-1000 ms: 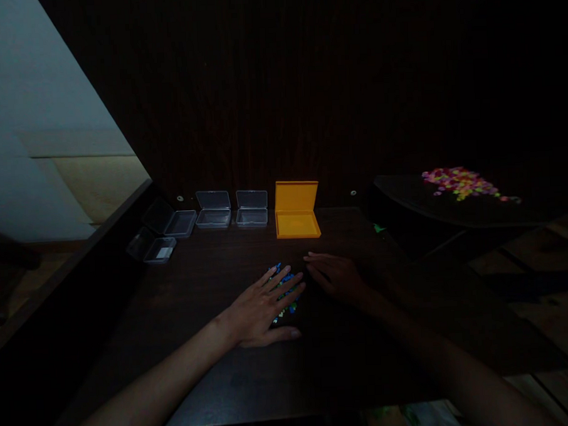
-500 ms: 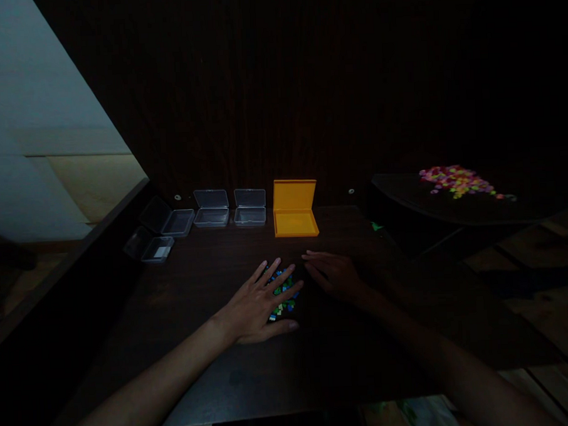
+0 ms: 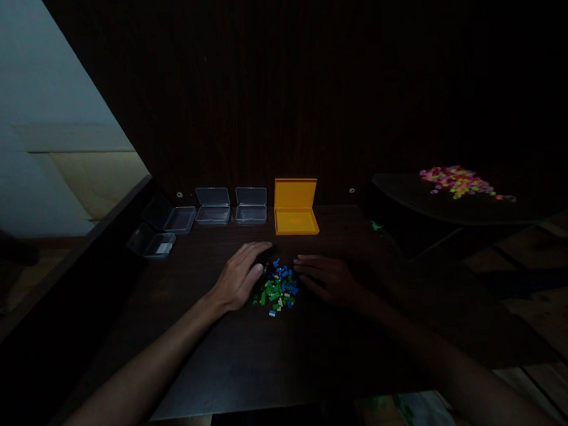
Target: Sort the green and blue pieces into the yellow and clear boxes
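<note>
A small heap of blue, green and pale bricks (image 3: 277, 290) lies on the dark wooden table (image 3: 272, 364). My left hand (image 3: 239, 274) rests flat on the table just left of the heap, fingers stretched out and together, curving round its far side. My right hand (image 3: 327, 277) lies palm down just right of the heap, fingers extended toward it. Neither hand holds anything. Behind the heap stands an open yellow box (image 3: 296, 207).
Several open clear plastic boxes (image 3: 211, 207) line the table's back left. A lone green piece (image 3: 375, 225) sits at the table's right edge. A heap of pink and yellow pieces (image 3: 456, 181) lies on a dark surface to the right. The scene is very dim.
My left hand has slid off the heap to its left and farther back, uncovering the bricks. The right hand has edged slightly closer to the heap.
</note>
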Available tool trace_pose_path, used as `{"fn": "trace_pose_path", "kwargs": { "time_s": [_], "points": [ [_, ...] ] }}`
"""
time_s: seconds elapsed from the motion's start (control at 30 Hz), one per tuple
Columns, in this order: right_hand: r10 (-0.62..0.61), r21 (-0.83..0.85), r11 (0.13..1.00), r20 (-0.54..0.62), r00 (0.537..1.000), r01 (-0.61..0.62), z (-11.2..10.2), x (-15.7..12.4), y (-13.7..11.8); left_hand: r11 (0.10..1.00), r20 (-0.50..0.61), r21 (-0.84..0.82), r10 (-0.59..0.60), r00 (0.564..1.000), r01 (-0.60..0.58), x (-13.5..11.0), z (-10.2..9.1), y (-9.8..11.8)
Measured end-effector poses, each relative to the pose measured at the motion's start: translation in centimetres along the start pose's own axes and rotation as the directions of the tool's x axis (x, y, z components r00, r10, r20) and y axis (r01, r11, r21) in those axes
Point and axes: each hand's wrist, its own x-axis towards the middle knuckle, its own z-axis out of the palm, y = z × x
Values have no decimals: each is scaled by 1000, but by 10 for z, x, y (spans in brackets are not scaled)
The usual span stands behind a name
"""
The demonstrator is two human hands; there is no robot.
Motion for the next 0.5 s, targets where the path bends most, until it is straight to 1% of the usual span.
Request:
{"fn": "trace_pose_path", "kwargs": {
  "time_s": [0.03,0.07,0.13,0.2,0.27,0.33,0.5],
  "points": [
    [-37,31,999,16,999,36,0,0,-3,998,-34,-27,-52,998,51,1,-1,-5],
    [-66,61,996,35,997,64,0,1,-6,995,-40,-41,-92,995,91,2,-2,-9],
    [-92,104,991,72,993,84,-1,2,-10,991,30,-44,-123,992,124,4,-3,-14],
    [-82,124,990,106,991,69,-1,3,-11,994,135,-47,-86,987,93,6,-3,-16],
    [-61,126,991,133,989,44,-2,4,-11,997,218,-54,-37,975,50,7,-3,-16],
    [-46,120,992,138,989,29,-2,5,-10,999,273,-36,-15,962,25,7,-4,-14],
    [-57,122,992,86,995,46,0,5,-8,998,361,60,12,933,-36,6,-3,-9]
  ]
}}
